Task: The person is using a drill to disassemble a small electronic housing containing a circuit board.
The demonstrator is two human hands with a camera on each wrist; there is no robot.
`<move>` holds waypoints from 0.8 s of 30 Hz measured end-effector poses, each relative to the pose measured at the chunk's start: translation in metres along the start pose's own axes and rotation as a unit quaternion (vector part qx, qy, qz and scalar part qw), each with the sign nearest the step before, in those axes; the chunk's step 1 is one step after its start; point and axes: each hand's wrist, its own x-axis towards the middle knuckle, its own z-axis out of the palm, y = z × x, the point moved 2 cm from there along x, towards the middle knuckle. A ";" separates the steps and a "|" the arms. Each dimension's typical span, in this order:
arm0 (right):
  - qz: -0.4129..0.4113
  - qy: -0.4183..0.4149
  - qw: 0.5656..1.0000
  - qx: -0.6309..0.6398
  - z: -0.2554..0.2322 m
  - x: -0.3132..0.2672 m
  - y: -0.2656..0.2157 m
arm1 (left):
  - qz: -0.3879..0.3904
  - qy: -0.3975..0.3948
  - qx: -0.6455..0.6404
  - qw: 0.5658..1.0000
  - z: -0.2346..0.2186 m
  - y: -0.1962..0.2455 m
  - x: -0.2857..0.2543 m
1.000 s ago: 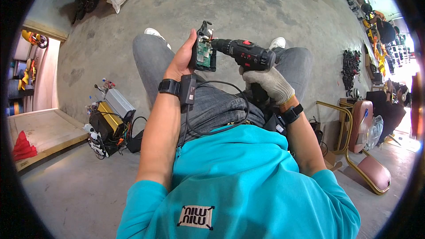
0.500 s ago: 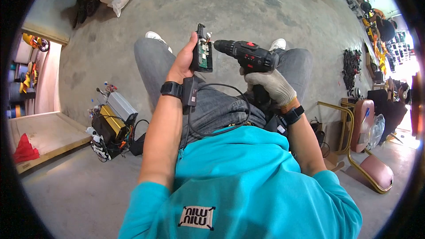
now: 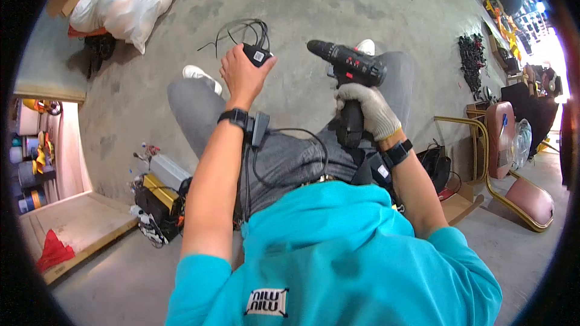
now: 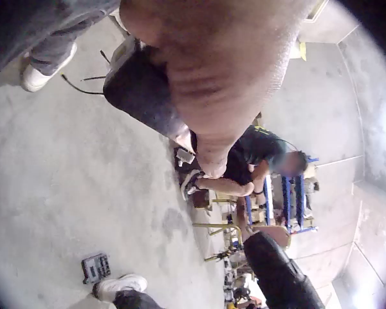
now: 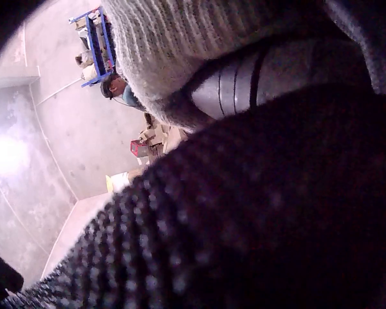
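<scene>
My bare left hand point(image 3: 243, 81) grips a black electronics case point(image 3: 250, 51) by its edges, with the thumb on the right side. A white square label on the case faces up, and thin black cables point(image 3: 261, 29) loop out beyond it. The circuit board seen before is hidden. In the left wrist view the dark case point(image 4: 138, 93) sticks out from under the hand. My gloved right hand point(image 3: 376, 108) holds a black cordless drill point(image 3: 356, 65) by its handle, its chuck pointing left, apart from the case. The drill nose point(image 4: 270, 257) also shows in the left wrist view.
On the floor at the left stands a gold and silver device point(image 3: 160, 187) with wires, beside a wooden board point(image 3: 78, 226) bearing a red cloth. A white bag point(image 3: 127, 12) lies far left. At the right is a tipped chair point(image 3: 501, 145). A bit case point(image 4: 95, 267) lies near one shoe.
The left hand has turned the case over, from its exposed circuit board to its labelled side. The drill has moved right, away from the case. The head view has shifted a little.
</scene>
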 end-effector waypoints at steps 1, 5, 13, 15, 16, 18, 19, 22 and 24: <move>-0.006 0.004 1.000 0.003 0.001 0.006 -0.004 | 0.018 0.021 0.008 1.000 -0.001 0.004 0.002; -0.001 -0.001 1.000 0.022 0.007 -0.004 -0.004 | 0.003 0.025 0.017 1.000 -0.003 0.002 0.002; 0.033 -0.008 0.999 0.000 0.003 -0.001 0.001 | -0.054 -0.005 -0.072 0.996 -0.005 -0.009 0.000; 0.020 -0.004 1.000 -0.001 0.004 0.001 -0.001 | -0.032 0.044 -0.075 0.996 -0.003 -0.011 0.002; 0.022 0.000 1.000 0.008 -0.001 0.007 -0.002 | -0.020 0.044 -0.086 0.995 0.001 -0.011 0.011; 0.053 0.009 0.998 0.024 -0.001 -0.007 0.018 | -0.026 0.021 -0.087 0.996 -0.001 -0.024 -0.013; 0.041 0.005 0.999 0.019 0.000 -0.004 0.012 | -0.041 0.046 -0.099 0.993 -0.001 -0.026 -0.009; 0.020 0.008 1.000 -0.008 0.001 0.000 -0.002 | -0.061 0.055 -0.111 0.990 0.004 -0.028 0.021; 0.027 0.005 1.000 -0.012 0.001 -0.001 0.002 | -0.110 0.022 -0.135 0.984 -0.005 -0.036 0.007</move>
